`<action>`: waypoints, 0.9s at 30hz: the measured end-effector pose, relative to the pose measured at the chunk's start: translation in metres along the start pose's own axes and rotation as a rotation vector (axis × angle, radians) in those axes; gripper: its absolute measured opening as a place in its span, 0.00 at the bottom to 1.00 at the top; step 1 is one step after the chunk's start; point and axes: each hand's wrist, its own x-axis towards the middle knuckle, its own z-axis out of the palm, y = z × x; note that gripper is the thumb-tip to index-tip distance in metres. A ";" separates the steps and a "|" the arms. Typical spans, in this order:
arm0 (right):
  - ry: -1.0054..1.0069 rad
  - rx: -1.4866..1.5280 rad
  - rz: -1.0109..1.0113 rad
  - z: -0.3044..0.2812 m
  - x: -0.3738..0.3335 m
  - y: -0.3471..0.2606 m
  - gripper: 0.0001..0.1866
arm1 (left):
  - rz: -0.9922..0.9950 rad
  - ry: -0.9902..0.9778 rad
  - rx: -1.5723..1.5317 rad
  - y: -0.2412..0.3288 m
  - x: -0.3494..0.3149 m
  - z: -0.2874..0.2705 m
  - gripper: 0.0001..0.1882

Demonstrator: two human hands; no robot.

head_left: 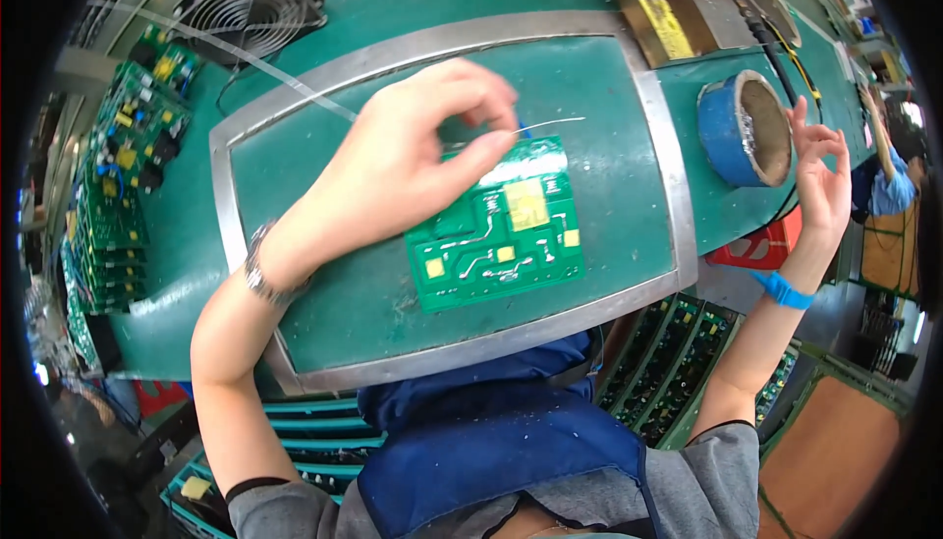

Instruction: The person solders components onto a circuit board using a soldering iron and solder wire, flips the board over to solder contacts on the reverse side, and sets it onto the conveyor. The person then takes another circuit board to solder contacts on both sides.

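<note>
A green circuit board [462, 269] with yellow tape squares and silvery solder marks lies on the green work mat inside a metal frame. Over its upper left corner is my left hand [417, 146], thumb and forefinger pinched on a thin silver solder wire [555, 121]. The wire's free end points right, just above the board's far edge. A bit of blue shows beside those fingertips. Off to the right, my right hand [823, 170] is raised beside a blue-sided roll [729, 131]. Its fingers are apart and partly bent, and no object shows in them.
The metal frame [678, 185] borders the mat. Stacked circuit boards [123, 210] stand at the left, with a fan [250, 13] behind them. A translucent strip [285, 77] runs toward my left hand. At the far right are a metal box [688, 8] and a cabled tool [756, 28]. Board racks [668, 362] sit below.
</note>
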 end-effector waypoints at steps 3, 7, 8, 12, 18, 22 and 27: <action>0.038 0.113 -0.030 -0.005 0.015 -0.019 0.43 | 0.028 -0.008 0.031 -0.012 0.003 0.011 0.04; -0.039 -0.092 -0.154 -0.011 0.040 -0.021 0.37 | 0.039 -0.050 0.048 -0.011 -0.001 0.009 0.04; -0.030 -0.084 -0.120 -0.010 0.047 -0.025 0.35 | -0.020 -0.090 0.053 -0.010 -0.001 0.009 0.04; 0.061 -0.268 -0.151 -0.009 0.077 -0.031 0.21 | -0.023 -0.148 0.116 -0.006 0.001 0.011 0.04; -0.043 -0.818 -0.400 -0.009 0.084 -0.004 0.14 | 0.218 -0.037 0.250 -0.022 0.001 0.018 0.08; -0.233 -1.080 -0.617 -0.009 0.054 0.007 0.14 | 0.120 -0.103 0.237 -0.017 0.004 0.018 0.08; -0.035 -1.061 -0.911 -0.006 -0.001 0.084 0.20 | 0.106 -0.101 0.238 -0.015 -0.001 0.016 0.08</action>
